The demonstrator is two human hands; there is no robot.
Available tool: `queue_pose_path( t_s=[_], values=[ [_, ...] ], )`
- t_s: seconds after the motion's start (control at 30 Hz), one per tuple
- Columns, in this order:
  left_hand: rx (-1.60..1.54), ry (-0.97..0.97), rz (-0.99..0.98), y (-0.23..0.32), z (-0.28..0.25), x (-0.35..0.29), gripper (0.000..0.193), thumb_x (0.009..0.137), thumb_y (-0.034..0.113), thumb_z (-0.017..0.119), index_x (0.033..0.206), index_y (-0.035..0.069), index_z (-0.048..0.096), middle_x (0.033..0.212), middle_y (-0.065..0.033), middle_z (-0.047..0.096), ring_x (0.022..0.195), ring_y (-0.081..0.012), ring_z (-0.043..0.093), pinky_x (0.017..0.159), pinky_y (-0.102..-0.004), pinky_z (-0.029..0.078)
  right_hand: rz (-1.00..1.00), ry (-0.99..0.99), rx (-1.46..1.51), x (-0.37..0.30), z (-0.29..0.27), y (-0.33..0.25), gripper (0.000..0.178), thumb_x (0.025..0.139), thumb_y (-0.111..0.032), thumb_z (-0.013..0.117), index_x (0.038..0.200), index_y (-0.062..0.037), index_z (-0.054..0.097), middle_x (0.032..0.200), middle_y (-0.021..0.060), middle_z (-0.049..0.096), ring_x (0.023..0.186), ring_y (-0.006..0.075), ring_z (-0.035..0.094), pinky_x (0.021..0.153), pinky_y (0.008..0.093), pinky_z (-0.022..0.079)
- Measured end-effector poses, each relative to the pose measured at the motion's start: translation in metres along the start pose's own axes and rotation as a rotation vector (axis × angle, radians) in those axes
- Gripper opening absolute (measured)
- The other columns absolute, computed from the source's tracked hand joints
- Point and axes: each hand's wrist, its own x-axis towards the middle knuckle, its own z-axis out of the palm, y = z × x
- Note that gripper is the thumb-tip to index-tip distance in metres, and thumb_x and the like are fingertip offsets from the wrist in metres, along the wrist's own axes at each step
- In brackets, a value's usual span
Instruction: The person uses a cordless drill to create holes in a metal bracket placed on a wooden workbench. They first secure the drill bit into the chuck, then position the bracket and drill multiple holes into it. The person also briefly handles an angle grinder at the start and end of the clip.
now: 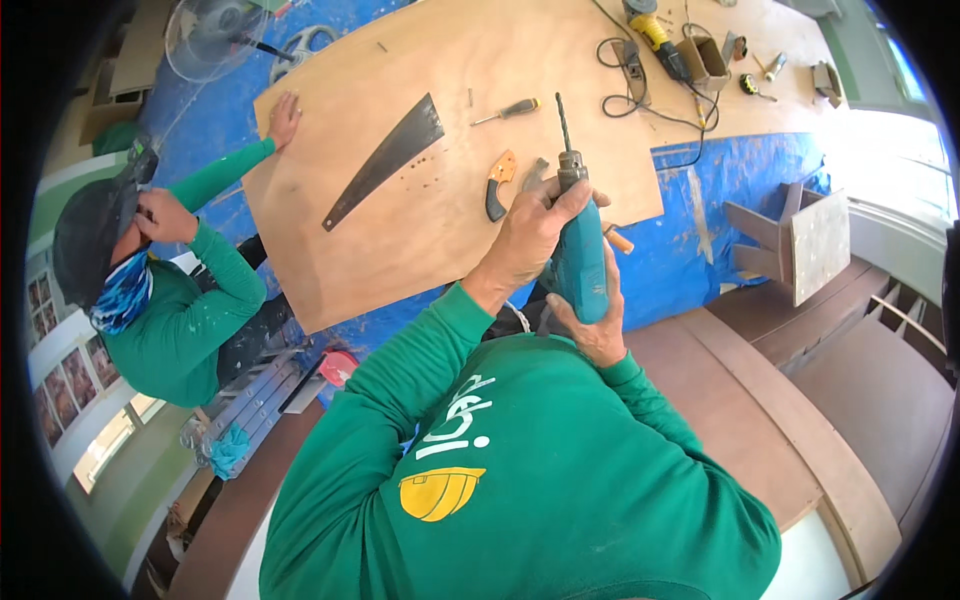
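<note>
A teal power drill point(582, 265) is held upright in front of my chest, its long bit point(563, 118) pointing away from me. My left hand point(535, 230) wraps round the drill near the chuck point(571, 168). Lower down, my right hand point(598, 328) grips the drill body from the right side. Beyond my hands on the plywood sheet point(400, 250) lie a loose saw blade point(388, 160), an orange-and-black saw handle point(499, 184) and a screwdriver point(508, 111). A grey metal tool head point(537, 173) and a wooden handle point(619, 239) show beside the drill, partly hidden by it and my hands.
At left, a co-worker in a green top point(165, 310) rests one hand point(284, 120) on the plywood. A yellow-and-black power tool point(655, 38), cord and cardboard box point(704, 62) sit at the far right. Blue sheeting point(690, 240) lies underneath; a fan point(215, 38) stands far left.
</note>
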Motion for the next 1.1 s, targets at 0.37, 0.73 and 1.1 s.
queue_pose_path(
  t_s=[0.37,0.73,1.1],
  values=[
    [0.326,-0.027,0.317,0.011,0.047,-0.010,0.042,0.111,0.039,0.074,0.124,-0.001,0.080,0.106,-0.0057,0.077,0.101,-0.0141,0.070,0.095,-0.0316,0.057,-0.132,-0.337,-0.290,0.041,-0.062,-0.012,0.119,0.081,-0.028,0.101,0.173,-0.0010,0.030,0.138,0.0273,0.072,0.122,0.0421,0.075,0.101,0.0485,0.062],
    [0.203,0.000,0.378,0.002,0.034,-0.003,0.036,0.109,0.033,0.078,0.127,0.005,0.064,0.120,-0.0137,0.077,0.110,-0.0188,0.071,0.100,-0.0364,0.058,-0.199,-0.283,-0.343,0.043,-0.053,-0.012,0.110,0.080,-0.027,0.100,0.166,0.0000,0.038,0.130,0.0262,0.074,0.119,0.0449,0.074,0.102,0.0492,0.061],
    [0.098,-0.156,0.330,0.010,0.030,-0.013,0.057,0.111,0.044,0.074,0.142,-0.003,0.065,0.127,-0.0165,0.077,0.118,-0.0218,0.071,0.102,-0.0377,0.058,-0.298,-0.225,-0.315,0.036,-0.045,-0.005,0.107,0.079,-0.023,0.101,0.166,-0.0048,0.041,0.140,0.0267,0.067,0.123,0.0450,0.070,0.103,0.0513,0.059]
  ],
)
